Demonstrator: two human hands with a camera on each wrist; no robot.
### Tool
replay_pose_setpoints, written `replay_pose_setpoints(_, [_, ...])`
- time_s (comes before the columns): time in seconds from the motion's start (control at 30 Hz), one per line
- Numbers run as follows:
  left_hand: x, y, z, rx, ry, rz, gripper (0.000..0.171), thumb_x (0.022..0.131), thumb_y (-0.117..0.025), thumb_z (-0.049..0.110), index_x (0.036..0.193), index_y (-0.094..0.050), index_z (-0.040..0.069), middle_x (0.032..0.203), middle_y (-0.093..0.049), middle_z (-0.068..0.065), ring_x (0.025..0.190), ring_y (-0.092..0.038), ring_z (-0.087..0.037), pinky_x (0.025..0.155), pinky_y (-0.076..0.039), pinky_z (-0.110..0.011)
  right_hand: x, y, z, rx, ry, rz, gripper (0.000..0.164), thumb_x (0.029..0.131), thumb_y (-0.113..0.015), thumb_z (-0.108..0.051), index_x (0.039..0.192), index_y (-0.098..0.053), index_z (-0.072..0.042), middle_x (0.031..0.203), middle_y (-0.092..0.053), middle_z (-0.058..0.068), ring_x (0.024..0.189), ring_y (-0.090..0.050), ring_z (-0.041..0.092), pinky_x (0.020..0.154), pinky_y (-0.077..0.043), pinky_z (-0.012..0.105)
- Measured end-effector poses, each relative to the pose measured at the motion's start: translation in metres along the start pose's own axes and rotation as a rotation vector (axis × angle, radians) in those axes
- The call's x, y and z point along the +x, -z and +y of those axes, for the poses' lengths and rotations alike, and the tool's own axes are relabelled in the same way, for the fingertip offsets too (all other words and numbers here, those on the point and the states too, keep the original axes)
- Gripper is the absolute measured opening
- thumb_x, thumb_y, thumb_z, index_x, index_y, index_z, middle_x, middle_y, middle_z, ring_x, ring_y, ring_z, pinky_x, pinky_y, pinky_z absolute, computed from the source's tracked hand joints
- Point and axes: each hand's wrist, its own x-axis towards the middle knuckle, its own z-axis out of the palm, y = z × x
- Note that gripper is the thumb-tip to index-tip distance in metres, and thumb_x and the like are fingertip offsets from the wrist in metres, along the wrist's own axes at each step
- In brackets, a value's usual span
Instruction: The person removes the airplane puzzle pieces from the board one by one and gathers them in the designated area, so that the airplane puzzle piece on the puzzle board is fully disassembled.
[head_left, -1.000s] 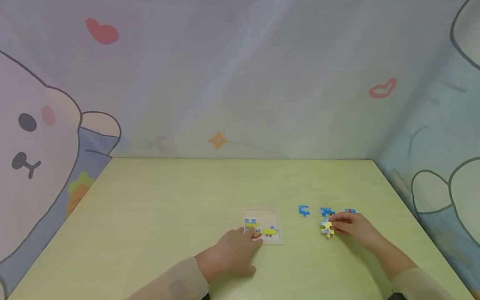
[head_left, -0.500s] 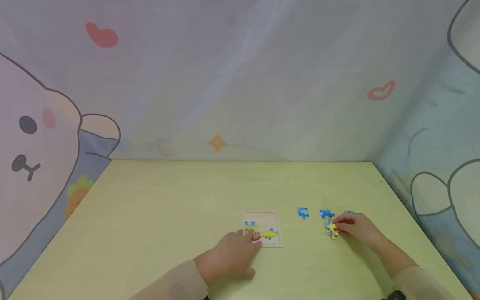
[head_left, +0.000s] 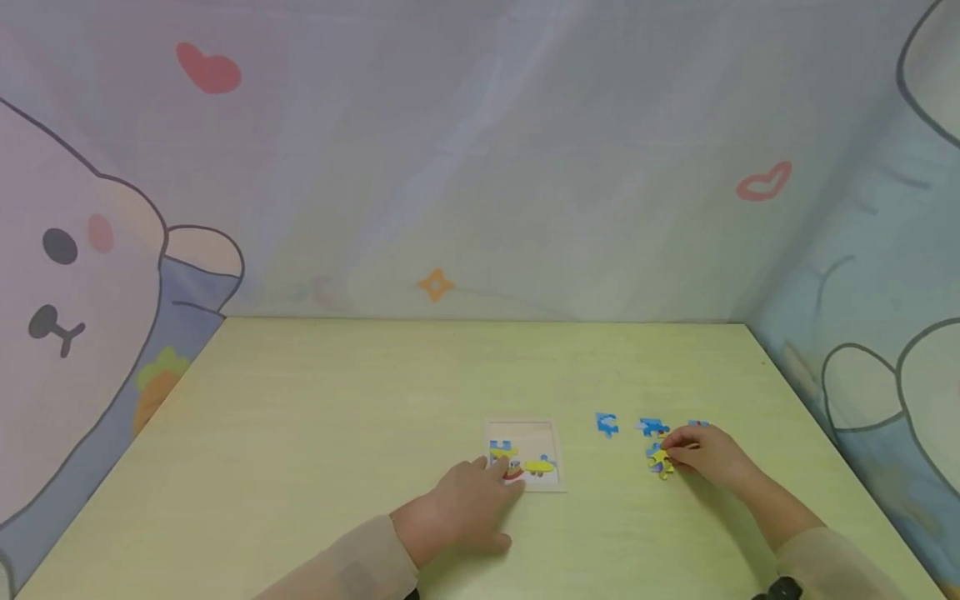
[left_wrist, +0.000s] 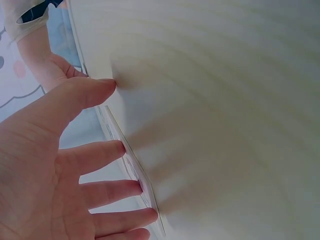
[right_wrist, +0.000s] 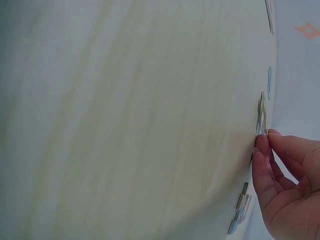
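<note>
A square puzzle tray (head_left: pixel 562 479) with a pale frame lies on the table, several pieces fitted in its lower part. My left hand (head_left: pixel 468 508) rests its fingers on the tray's lower left; in the left wrist view, those straight fingers (left_wrist: pixel 107 192) touch the frame's edge. To the right, my right hand (head_left: pixel 712 458) pinches a yellow and blue jigsaw piece (head_left: pixel 660 461) between thumb and fingers. The right wrist view shows that piece (right_wrist: pixel 264 112) edge-on, tilted just off the table. My fingers hide part of it.
Loose blue puzzle pieces lie behind the right hand: one on the left (head_left: pixel 607 424), a middle one (head_left: pixel 651 427), and another partly covered by the hand (head_left: pixel 698 423). A printed cloth (head_left: pixel 480 167) stands behind the table (head_left: pixel 337 400).
The pinched jigsaw piece has turned and shifted slightly to the right in my right fingers. My left hand stays on the tray.
</note>
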Motion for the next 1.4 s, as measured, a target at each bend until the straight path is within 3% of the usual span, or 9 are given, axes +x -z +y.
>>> replay_pose_setpoints(0.37, [-0.001,0.000,0.001,0.003,-0.004,0.010,0.062,0.075,-0.066,0.049,0.130,-0.054,0.022,0.138,-0.045,-0.009,0.118,-0.048,-0.034,0.091,-0.043,-0.043,0.000,0.002,-0.002,-0.033,-0.016,0.016,0.009,0.088,-0.059,-0.002,0.092,-0.066,0.001,0.094,-0.063,0.011,0.082,-0.058,0.022,0.063,-0.049,0.029])
replay_pose_setpoints(0.5, [-0.001,0.000,0.001,0.010,-0.006,0.014,0.062,0.075,-0.065,0.049,0.130,-0.054,0.022,0.138,-0.045,-0.009,0.119,-0.048,-0.034,0.091,-0.043,-0.042,-0.001,0.002,-0.003,-0.070,0.032,0.039,0.009,0.088,-0.061,-0.004,0.093,-0.067,0.001,0.094,-0.064,0.013,0.082,-0.059,0.026,0.066,-0.048,0.032])
replay_pose_setpoints(0.67, [-0.002,0.001,0.000,-0.004,0.001,0.002,0.063,0.076,-0.065,0.050,0.132,-0.052,0.023,0.140,-0.043,-0.009,0.121,-0.046,-0.034,0.093,-0.041,-0.043,0.000,-0.005,-0.002,-0.115,0.087,-0.020,0.008,0.085,-0.064,-0.005,0.092,-0.066,-0.003,0.089,-0.063,0.005,0.081,-0.062,0.024,0.066,-0.049,0.030])
replay_pose_setpoints(0.97, [-0.002,0.001,-0.001,-0.003,-0.009,0.012,0.063,0.077,-0.064,0.049,0.133,-0.052,0.023,0.140,-0.043,-0.009,0.121,-0.046,-0.034,0.093,-0.042,-0.043,-0.002,-0.006,-0.002,-0.153,0.081,0.001,0.007,0.083,-0.067,-0.005,0.089,-0.065,-0.003,0.087,-0.062,0.004,0.082,-0.060,0.026,0.073,-0.049,0.040])
replay_pose_setpoints(1.23, [-0.001,-0.002,-0.002,0.015,-0.012,0.035,0.061,0.076,-0.065,0.048,0.130,-0.054,0.022,0.137,-0.046,-0.010,0.118,-0.048,-0.032,0.090,-0.043,-0.041,-0.005,-0.006,0.000,-0.171,0.078,0.013,0.005,0.083,-0.066,-0.005,0.088,-0.064,-0.004,0.084,-0.060,0.002,0.079,-0.058,0.023,0.071,-0.048,0.039])
replay_pose_setpoints(1.4, [-0.001,-0.001,-0.002,0.002,-0.009,0.043,0.059,0.075,-0.065,0.046,0.129,-0.056,0.023,0.135,-0.047,-0.009,0.114,-0.050,-0.030,0.087,-0.044,-0.039,-0.005,-0.009,-0.010,-0.149,0.060,0.036,0.012,0.086,-0.064,-0.008,0.095,-0.064,-0.002,0.088,-0.062,0.004,0.081,-0.061,0.024,0.069,-0.049,0.036])
